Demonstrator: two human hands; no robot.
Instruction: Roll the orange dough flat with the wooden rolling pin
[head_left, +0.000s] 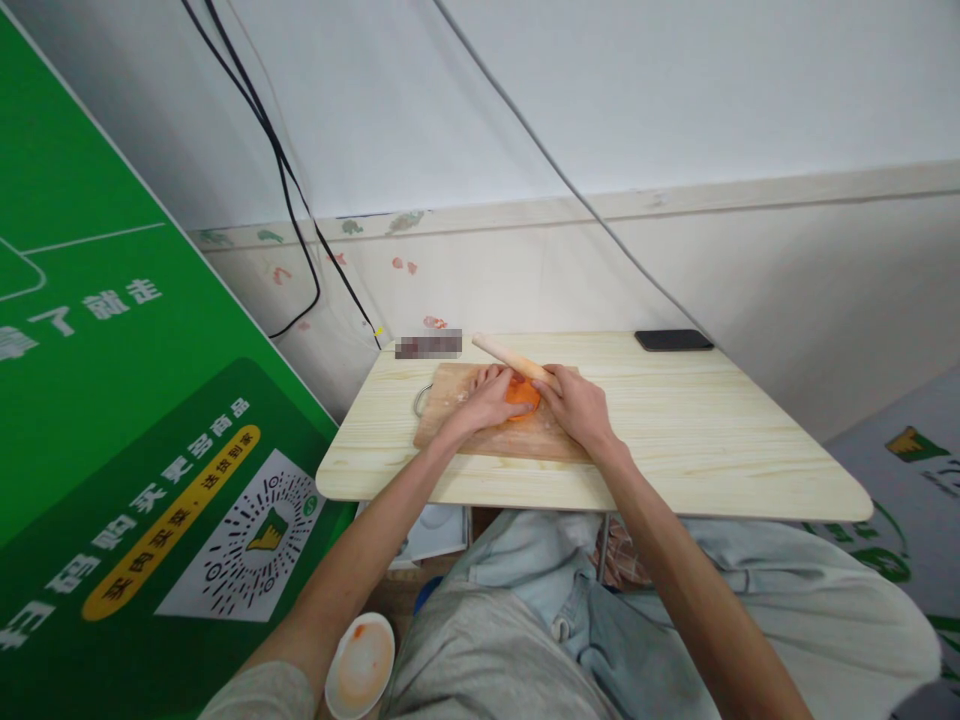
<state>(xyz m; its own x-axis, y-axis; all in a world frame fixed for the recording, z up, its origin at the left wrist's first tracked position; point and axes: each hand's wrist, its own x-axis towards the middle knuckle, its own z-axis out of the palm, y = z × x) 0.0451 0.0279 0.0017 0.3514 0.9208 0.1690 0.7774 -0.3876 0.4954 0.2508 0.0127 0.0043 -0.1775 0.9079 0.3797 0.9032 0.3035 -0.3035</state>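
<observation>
Green panel (150,400): leans along the left of the frame, printed with white lettering and a square code.
Black cables (279,150): hang down from the upper left, against the wall.
White bowl (360,668): sits low in the lower left, marked inside with orange smears.
Pale tabletop (720,430): spans the centre and reaches towards the right.
Wooden board (450,425): lies left of centre on the tabletop, with a metal ring at its left end.
Left hand (489,398): comes over the board with fingers loosely bent and thumb across the orange lump; cannot tell whether gripping it.
Orange lump (524,396): rests on the board at the centre of the frame, between both hands.
Pale rod (510,357): slants above the orange lump, pointing to the upper left.
Right hand (579,402): curls closed around the near end of the rod.
Dark phone (673,341): lies flat at the tabletop's back edge, right of centre.
</observation>
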